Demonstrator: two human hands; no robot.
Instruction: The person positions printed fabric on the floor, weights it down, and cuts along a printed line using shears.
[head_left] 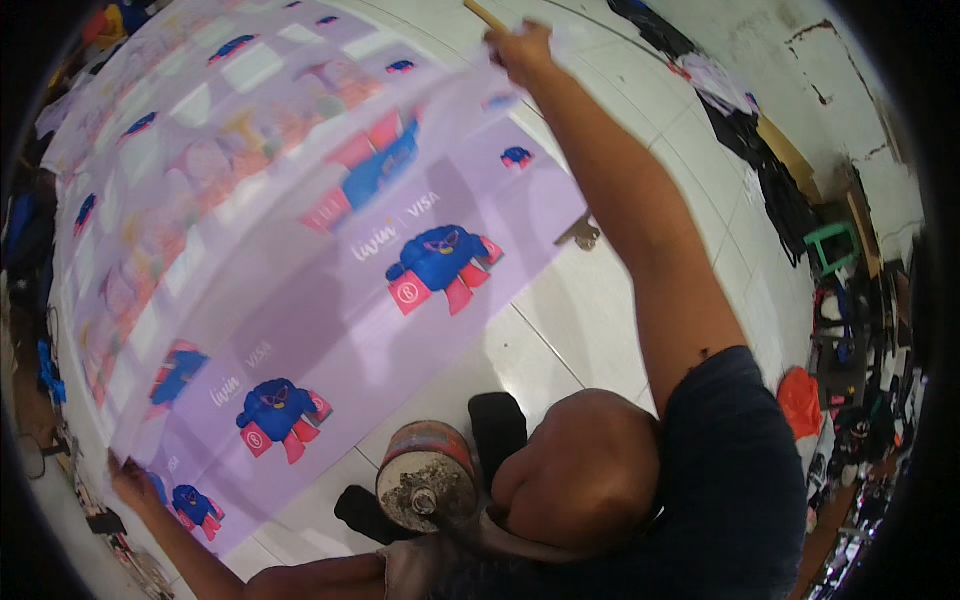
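A large sheet of lilac printed fabric (330, 340), patterned with blue and pink cartoon figures, spreads over the tiled floor. One layer of it is lifted, partly see-through and blurred by motion. At the near left, my left hand (132, 482) is closed on the lifted layer's edge. My right hand (522, 52), arm stretched far out, grips the other end of that edge. A yellowish stick (484, 14) projects past the right fingers; whether they hold it too, I cannot tell. Beside the fabric's right edge lies a metal object (580, 235), perhaps a clamp or scissors.
A round, worn can-like object (427, 478) stands between my dark-covered feet (497, 430), near my bent knee (590, 470). Along the right wall are dark cloths (785, 205), a green stool (832, 247), a red bag (800, 402) and clutter. More items line the left edge.
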